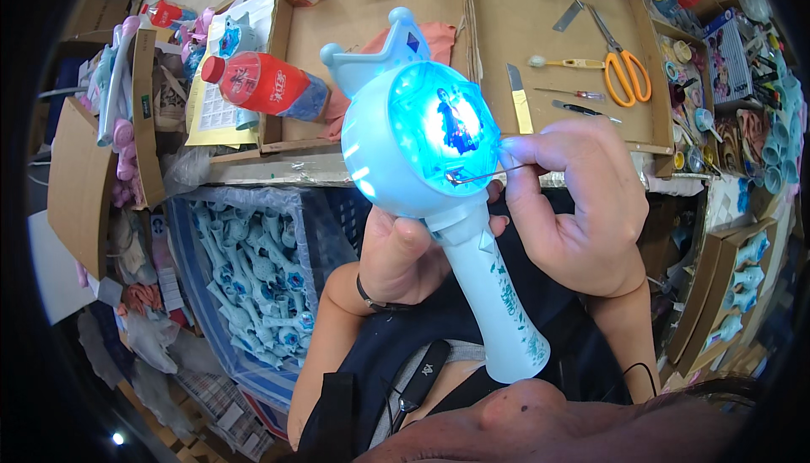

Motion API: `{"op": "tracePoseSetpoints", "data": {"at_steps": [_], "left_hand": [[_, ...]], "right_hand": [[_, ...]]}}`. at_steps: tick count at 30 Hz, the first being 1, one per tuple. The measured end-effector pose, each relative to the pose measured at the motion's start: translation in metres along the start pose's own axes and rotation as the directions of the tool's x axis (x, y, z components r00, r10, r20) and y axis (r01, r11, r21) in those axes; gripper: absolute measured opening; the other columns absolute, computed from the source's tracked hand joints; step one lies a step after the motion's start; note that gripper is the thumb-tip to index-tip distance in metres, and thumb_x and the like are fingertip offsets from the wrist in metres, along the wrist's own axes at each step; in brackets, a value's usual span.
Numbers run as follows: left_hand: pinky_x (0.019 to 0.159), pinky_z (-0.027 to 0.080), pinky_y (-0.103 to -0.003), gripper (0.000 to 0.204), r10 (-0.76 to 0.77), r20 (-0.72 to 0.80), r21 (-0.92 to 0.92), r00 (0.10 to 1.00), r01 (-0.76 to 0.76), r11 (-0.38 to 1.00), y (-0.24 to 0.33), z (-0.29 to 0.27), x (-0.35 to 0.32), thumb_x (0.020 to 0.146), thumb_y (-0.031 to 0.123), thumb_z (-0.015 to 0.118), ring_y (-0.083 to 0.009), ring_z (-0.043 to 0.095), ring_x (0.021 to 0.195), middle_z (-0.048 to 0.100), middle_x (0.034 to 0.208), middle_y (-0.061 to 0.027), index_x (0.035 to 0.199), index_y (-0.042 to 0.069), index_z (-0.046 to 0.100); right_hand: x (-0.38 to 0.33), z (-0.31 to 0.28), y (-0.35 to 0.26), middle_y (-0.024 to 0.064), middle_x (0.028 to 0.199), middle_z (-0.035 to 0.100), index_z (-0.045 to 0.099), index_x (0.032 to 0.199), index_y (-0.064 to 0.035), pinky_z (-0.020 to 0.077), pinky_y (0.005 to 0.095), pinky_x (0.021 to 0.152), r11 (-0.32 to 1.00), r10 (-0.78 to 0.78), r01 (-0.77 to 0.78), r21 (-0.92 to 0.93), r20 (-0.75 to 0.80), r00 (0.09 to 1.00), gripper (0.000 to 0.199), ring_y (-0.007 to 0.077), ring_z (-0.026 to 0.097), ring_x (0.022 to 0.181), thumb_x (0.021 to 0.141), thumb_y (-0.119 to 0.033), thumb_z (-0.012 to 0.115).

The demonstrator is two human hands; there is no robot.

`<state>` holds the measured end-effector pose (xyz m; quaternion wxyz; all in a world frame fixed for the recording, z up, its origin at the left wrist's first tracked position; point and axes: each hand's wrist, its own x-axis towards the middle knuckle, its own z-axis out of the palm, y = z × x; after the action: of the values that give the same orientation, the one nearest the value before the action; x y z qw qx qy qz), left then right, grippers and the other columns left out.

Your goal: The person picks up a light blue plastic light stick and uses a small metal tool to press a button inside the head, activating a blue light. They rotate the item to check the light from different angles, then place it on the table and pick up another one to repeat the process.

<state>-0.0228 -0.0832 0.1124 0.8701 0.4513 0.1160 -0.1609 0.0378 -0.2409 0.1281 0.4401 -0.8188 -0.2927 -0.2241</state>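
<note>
A pale blue toy light stick (pixel 510 311) with a round head and a crown on top stands tilted in front of me. Its head glows bright blue around a small dark figure printed on the face. My left hand (pixel 401 256) is closed around the neck just under the head, some of its fingers hidden behind it. My right hand (pixel 582 197) pinches a thin metal pick (pixel 483 178), whose bent tip touches the lower rim of the lit face. The glare blurs detail there.
Behind, a cardboard tray (pixel 498 33) holds orange-handled scissors (pixel 626 75), a utility knife (pixel 518 100), a brush (pixel 567 63) and a pink cloth (pixel 434 40). A red-labelled bottle (pixel 268 83) lies left. A blue crate (pixel 221 345) of light stick parts stands lower left.
</note>
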Motion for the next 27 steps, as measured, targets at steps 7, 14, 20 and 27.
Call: {"op": "tracePoseSetpoints", "data": {"at_steps": [7, 14, 20, 27], "left_hand": [[0.078, 0.054, -0.034, 0.096, -0.019, 0.075, -0.092, 0.997, 0.026, 0.995, 0.001, -0.004, 0.0, 0.068, 0.062, 0.064, -0.0253, 0.061, 0.092, 0.052, 0.116, -0.0185, 0.135, 0.003, 0.028], [0.09, 0.049, -0.045, 0.083, 0.014, 0.2, -0.349, 0.98, 0.058, 0.935, -0.003, -0.011, 0.001, 0.072, 0.041, 0.072, -0.0271, 0.049, 0.114, 0.047, 0.125, -0.0145, 0.133, 0.004, 0.031], [0.09, 0.049, -0.045, 0.082, 0.03, 0.194, -0.359, 0.98, 0.042, 0.933, -0.005, -0.011, 0.001, 0.073, 0.039, 0.072, -0.027, 0.049, 0.115, 0.047, 0.125, -0.0153, 0.134, 0.004, 0.03], [0.091, 0.048, -0.044, 0.081, 0.016, 0.195, -0.356, 0.981, 0.056, 0.933, -0.006, -0.012, 0.002, 0.074, 0.039, 0.072, -0.0268, 0.049, 0.115, 0.046, 0.126, -0.0148, 0.134, 0.004, 0.03]], "right_hand": [[0.003, -0.006, -0.001, 0.0104, 0.076, 0.056, 0.06, 0.083, -0.001, 0.0479, 0.0289, 0.05, 0.992, 0.065, -0.07, 0.103, 0.049, 0.997, 0.019, 0.0222, 0.058, 0.06, 0.067, 0.007, 0.065], [0.005, -0.008, 0.001, 0.0105, 0.078, 0.057, 0.06, 0.083, -0.0006, 0.0485, 0.0299, 0.052, 1.0, -0.027, 0.026, 0.017, 0.039, 0.999, 0.018, 0.0226, 0.058, 0.061, 0.067, 0.006, 0.066], [0.004, -0.003, 0.003, 0.0097, 0.075, 0.057, 0.06, 0.082, -0.0009, 0.0481, 0.0296, 0.052, 0.999, -0.042, 0.041, 0.025, 0.003, 0.999, 0.018, 0.0227, 0.058, 0.06, 0.066, 0.006, 0.066], [0.002, -0.004, -0.001, 0.0092, 0.071, 0.055, 0.06, 0.079, -0.0023, 0.0456, 0.0299, 0.048, 0.998, 0.039, -0.04, 0.044, 0.03, 0.999, 0.019, 0.0226, 0.056, 0.057, 0.063, 0.006, 0.065]]}}
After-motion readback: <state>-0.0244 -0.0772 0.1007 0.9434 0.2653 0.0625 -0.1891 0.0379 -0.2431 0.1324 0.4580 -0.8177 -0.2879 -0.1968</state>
